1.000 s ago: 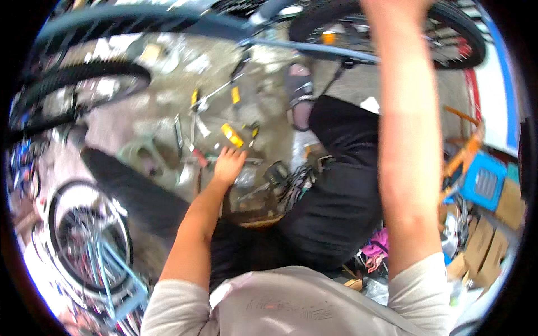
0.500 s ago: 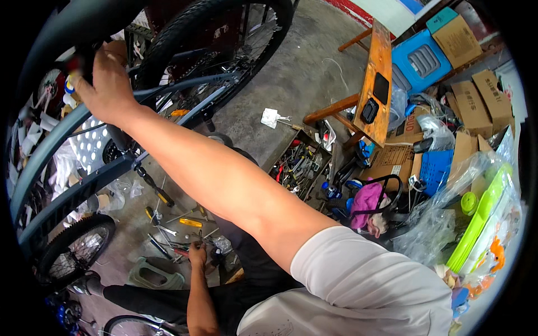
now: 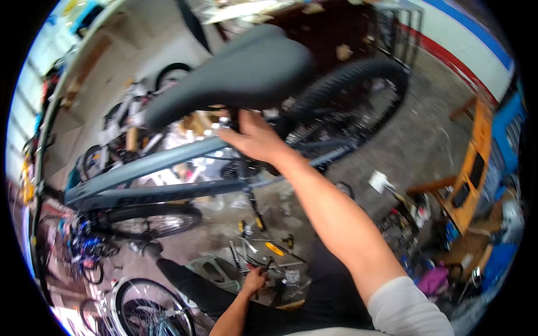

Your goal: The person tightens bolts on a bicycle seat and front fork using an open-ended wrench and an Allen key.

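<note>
My right hand (image 3: 252,137) is wrapped round the bicycle's seat post just below the dark grey saddle (image 3: 241,73). Its thumb rests by the rear of the blue-grey frame (image 3: 151,159), and the other fingers are partly hidden behind the post. Low in the picture, my left hand (image 3: 256,280) is closed close to the floor among the tools. Something dark and thin shows at its fingers, too small and blurred to name. Spanners and a yellow-handled tool (image 3: 274,248) lie beside it. The bicycle's rear wheel (image 3: 386,75) stands at the upper right, its front wheel (image 3: 151,219) at the left.
A grey-green plastic stool (image 3: 216,271) is next to my left forearm. At the right stand a wooden bench (image 3: 473,168) and a box of tools (image 3: 395,224). Another bicycle wheel (image 3: 151,308) is at the lower left. Parts and packing litter the floor behind the frame.
My view has swung left and up, so the whole saddle and frame show. My right hand is now seen at the seat post under the saddle. The left hand stays low by the tools.
</note>
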Tool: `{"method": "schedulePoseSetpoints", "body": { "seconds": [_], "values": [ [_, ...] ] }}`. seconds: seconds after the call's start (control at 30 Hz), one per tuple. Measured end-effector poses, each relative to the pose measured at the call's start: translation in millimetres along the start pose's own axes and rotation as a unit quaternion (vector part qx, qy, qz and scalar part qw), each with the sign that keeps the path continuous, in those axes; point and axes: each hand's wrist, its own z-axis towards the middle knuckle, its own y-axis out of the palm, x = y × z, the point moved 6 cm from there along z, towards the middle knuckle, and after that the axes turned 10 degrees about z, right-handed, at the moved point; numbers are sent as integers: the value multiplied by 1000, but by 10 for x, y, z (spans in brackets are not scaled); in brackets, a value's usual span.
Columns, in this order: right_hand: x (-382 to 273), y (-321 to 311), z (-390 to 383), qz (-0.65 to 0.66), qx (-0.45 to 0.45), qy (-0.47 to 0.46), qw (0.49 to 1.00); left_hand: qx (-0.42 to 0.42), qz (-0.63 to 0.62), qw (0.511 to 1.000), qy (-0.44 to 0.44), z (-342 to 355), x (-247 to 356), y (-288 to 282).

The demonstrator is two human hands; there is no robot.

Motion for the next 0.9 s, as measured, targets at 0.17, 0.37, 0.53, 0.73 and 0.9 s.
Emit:
{"method": "schedulePoseSetpoints", "body": {
  "seconds": [0.17,0.37,0.53,0.73,0.9],
  "values": [
    [-169,10,32,381,-12,40,924,116,22,993,25,-331,202,-788],
    [230,-44,234,591,90,-20,802,140,-45,989,-3,-641,453,-1170],
    [304,-405,298,526,100,15,845,166,31,983,77,-570,674,-970],
    [350,-239,426,477,10,36,878,169,15,985,43,-681,514,-679],
    [439,-272,431,471,52,61,878,155,0,988,18,-696,235,-434]
  ]
}}
